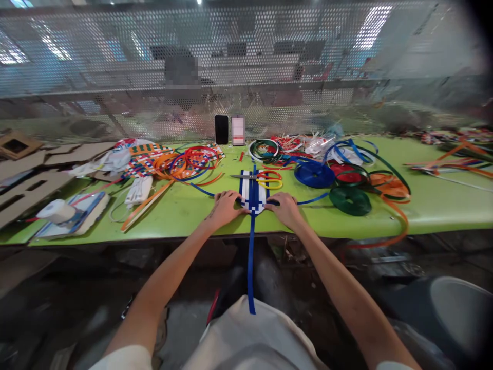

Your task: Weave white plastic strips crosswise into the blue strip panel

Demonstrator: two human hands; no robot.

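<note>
A blue and white woven piece of flat plastic strips lies at the front of the green table. My left hand is closed at its lower left edge, thumb and fingers pinched together. At the opposite edge, my right hand pinches in the same way. A blue strip sticks out beyond both hands to the sides. Another long blue strip hangs from the piece over the table edge toward my lap. Scissors with red and yellow handles rest across the top of the woven piece.
Rolls of blue strip and green strip lie right, beside an orange strip. Coiled orange strips, a white power strip and cardboard are left. Two phones stand before a perforated metal screen.
</note>
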